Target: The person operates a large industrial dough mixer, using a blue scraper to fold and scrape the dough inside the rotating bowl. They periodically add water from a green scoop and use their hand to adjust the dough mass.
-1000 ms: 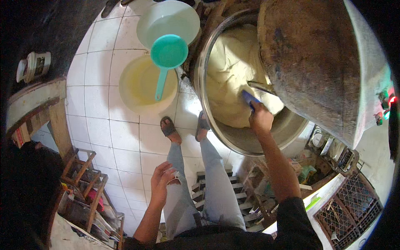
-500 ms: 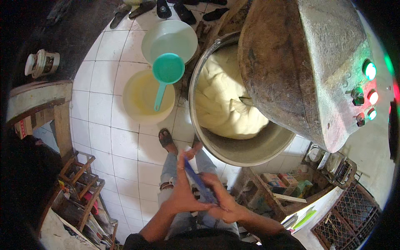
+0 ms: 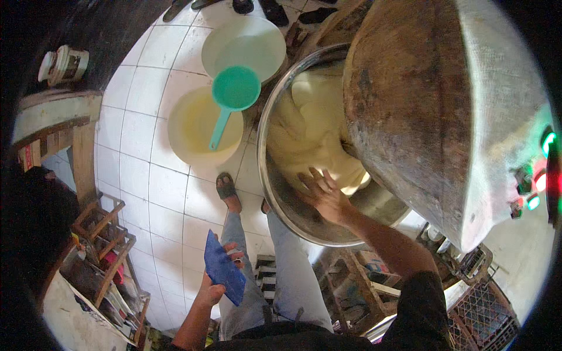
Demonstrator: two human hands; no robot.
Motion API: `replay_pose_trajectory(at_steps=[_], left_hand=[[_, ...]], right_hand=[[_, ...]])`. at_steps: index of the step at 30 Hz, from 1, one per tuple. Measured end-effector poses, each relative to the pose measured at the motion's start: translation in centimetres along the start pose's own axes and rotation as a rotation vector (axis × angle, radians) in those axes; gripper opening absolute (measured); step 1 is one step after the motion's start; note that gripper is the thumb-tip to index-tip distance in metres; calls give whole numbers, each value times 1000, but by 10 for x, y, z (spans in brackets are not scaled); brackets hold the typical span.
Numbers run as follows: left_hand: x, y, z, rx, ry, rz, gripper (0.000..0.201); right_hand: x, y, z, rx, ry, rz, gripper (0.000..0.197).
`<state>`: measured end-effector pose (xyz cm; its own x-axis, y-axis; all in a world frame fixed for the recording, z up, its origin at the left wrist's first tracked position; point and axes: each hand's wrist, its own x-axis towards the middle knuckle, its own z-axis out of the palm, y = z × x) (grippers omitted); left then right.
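Note:
A flat blue plastic dough scraper (image 3: pixel 224 268) is gripped in my left hand (image 3: pixel 213 291), low in front of my legs, thumb on its near face and fingers behind. My right hand (image 3: pixel 326 198) reaches into a large metal mixer bowl (image 3: pixel 268 190), fingers spread. It is at the near edge of the pale, smooth dough (image 3: pixel 310 131); whether the fingertips press into it I cannot tell. The worn brown mixer head (image 3: pixel 404 105) overhangs the bowl and hides part of the dough.
Left of the bowl, a turquoise dipper (image 3: pixel 236 89) lies across two pale basins (image 3: pixel 175 137). Lit buttons (image 3: pixel 548 144) are on the mixer's right side. A wooden shelf (image 3: pixel 357 286) stands below the bowl, a dark crate (image 3: pixel 483 313) at lower right, and wooden racks (image 3: pixel 105 234) at left.
My right hand has left the scraper and reached forward into the bowl. The scraper has moved left and down in my left hand. The view has shifted slightly.

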<state>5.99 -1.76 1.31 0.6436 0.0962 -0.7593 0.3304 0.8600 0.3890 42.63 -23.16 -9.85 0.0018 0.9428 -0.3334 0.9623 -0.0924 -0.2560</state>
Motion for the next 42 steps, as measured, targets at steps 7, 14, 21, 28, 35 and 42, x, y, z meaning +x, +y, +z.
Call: replay_pose_trajectory(at_steps=[7,14,21,28,35,42], left_hand=[[19,-11,32,-63,120,40,143],[-1,-8,34,-100,96,-55,137],[5,11,48,-127,20,15,132],[20,26,52,-88,12,-23,129],[-14,14,26,-119,32,0,127],[-18,13,12,-134,169,-16,125]], right_hand=[[113,19,87,238,-66,376,50],[0,-15,-25,642,161,397,58],[-11,-12,-30,266,79,203,58],[135,37,54,366,71,583,54],[-41,-27,-35,776,36,671,62],[2,-25,-21,206,40,164,58]])
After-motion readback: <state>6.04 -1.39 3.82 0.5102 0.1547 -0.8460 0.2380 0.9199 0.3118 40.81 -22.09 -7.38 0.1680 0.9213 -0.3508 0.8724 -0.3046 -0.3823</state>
